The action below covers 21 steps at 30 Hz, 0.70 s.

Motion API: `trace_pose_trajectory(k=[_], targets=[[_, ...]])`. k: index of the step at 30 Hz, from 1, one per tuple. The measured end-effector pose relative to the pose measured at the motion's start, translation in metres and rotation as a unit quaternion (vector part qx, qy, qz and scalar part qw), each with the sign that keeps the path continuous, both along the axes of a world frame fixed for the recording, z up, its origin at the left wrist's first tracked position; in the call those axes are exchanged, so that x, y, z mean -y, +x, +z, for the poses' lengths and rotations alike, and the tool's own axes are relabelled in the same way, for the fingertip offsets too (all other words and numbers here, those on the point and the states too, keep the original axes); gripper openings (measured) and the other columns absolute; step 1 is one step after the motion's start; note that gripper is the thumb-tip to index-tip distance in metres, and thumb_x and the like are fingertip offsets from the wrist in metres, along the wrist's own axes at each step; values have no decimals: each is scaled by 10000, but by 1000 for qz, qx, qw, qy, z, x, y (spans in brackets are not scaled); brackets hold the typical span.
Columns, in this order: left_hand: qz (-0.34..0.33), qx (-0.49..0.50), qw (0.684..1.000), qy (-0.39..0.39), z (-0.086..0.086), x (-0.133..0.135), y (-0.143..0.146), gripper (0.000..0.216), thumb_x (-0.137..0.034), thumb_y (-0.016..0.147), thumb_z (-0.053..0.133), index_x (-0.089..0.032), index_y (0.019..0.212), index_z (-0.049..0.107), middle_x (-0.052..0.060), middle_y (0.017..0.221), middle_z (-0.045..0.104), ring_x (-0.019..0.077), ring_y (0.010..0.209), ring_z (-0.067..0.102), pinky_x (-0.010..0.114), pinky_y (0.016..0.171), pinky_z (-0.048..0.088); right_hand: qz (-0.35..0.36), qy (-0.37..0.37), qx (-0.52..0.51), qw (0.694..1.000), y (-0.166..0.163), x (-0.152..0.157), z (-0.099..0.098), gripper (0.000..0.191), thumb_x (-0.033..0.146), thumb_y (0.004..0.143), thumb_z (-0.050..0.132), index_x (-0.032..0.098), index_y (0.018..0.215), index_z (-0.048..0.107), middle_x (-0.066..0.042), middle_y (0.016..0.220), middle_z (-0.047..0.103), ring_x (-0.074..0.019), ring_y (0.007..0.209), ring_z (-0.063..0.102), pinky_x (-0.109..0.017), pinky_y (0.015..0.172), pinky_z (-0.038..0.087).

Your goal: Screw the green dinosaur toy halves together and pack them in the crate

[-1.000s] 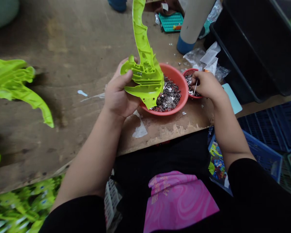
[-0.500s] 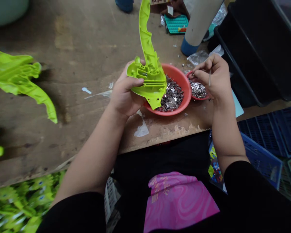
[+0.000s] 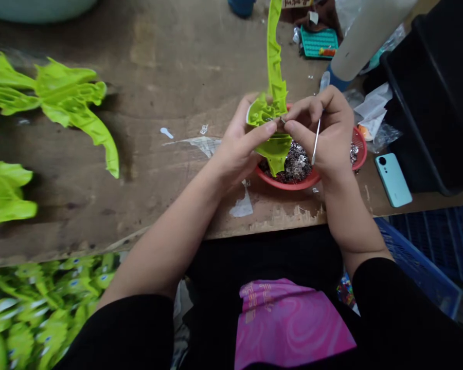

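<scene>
- A worn wooden worktop fills most of the view, its brown surface scuffed and stained, with pale tape scraps stuck to it.
- Its near edge is chipped and splintered.
- A black bin stands at the right.
- Blue plastic crates sit lower right, apparently on the floor.
- The light is soft and even, with faint shadows.

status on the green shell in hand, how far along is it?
Done: left hand grips the green shell over the red bowl of small metal parts. In hand: right hand holds a thin metal pin, fingertips pressed at the shell's inner cavity. Left: whether anything is seated cannot be told; more green shells lie on the table.
</scene>
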<state>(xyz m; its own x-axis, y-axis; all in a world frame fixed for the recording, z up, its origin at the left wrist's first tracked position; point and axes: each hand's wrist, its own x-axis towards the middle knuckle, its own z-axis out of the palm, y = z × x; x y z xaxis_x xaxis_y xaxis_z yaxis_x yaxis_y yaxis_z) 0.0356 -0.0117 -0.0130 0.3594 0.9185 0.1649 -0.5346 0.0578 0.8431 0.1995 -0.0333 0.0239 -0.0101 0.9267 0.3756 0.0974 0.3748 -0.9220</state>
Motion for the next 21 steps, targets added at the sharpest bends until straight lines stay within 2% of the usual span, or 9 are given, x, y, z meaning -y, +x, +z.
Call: trace_pose_trajectory(k=[3,6,10,13,16,18,21], targets=[[-1,-4,1000,6,2,2,0,646,-612,739,990,-339,1206,638,51,1273,781,398,1498,658,505,1125,639,-47,-15,107,993,-4,9,-3,648,763,886,847,302,903,392,-36,1118,764,-286,1187,757,-517,1048,660],[-11,-7,1000,5,2,2,-2,633,-606,752,986,-342,1213,642,51,1279,782,400,1482,674,507,1124,647,-68,-46,147,986,-1,10,-7,637,805,895,815,302,940,425,-52,1267,749,-317,1328,714,-517,1010,673],[-40,-3,999,-6,1,-1,-8,627,-428,686,991,-321,1214,669,64,1273,804,431,1476,681,549,1125,671,-66,-47,145,986,9,8,-6,656,782,867,860,298,898,419,-55,1178,761,-327,1290,724,-544,1024,671],[-105,-12,994,-30,4,-4,-16,614,-324,624,918,-293,1203,716,60,1236,822,487,1442,703,629,1091,699,-87,-16,123,989,13,10,3,653,730,871,885,298,862,395,-31,1085,766,-304,1189,757,-551,1073,661],[-188,-20,981,-48,10,-5,-23,597,-343,604,840,-242,1185,750,84,1196,817,556,1386,727,720,1059,696,-71,56,67,994,14,17,12,561,517,920,913,299,832,404,11,1016,776,-253,981,786,-512,1007,684],[-234,-35,970,-59,12,-5,-26,579,-361,599,829,-201,1153,765,125,1151,813,595,1310,756,760,1010,701,-50,86,85,991,14,20,15,493,416,967,879,303,805,428,16,1008,788,-239,920,784,-497,962,689],[-271,-60,958,-65,11,-6,-27,543,-394,584,860,-177,1076,783,171,1096,830,609,1137,814,774,873,730,-36,83,178,980,16,20,11,482,530,1018,796,313,760,451,-12,1042,802,-275,1032,789,-537,1037,675]])
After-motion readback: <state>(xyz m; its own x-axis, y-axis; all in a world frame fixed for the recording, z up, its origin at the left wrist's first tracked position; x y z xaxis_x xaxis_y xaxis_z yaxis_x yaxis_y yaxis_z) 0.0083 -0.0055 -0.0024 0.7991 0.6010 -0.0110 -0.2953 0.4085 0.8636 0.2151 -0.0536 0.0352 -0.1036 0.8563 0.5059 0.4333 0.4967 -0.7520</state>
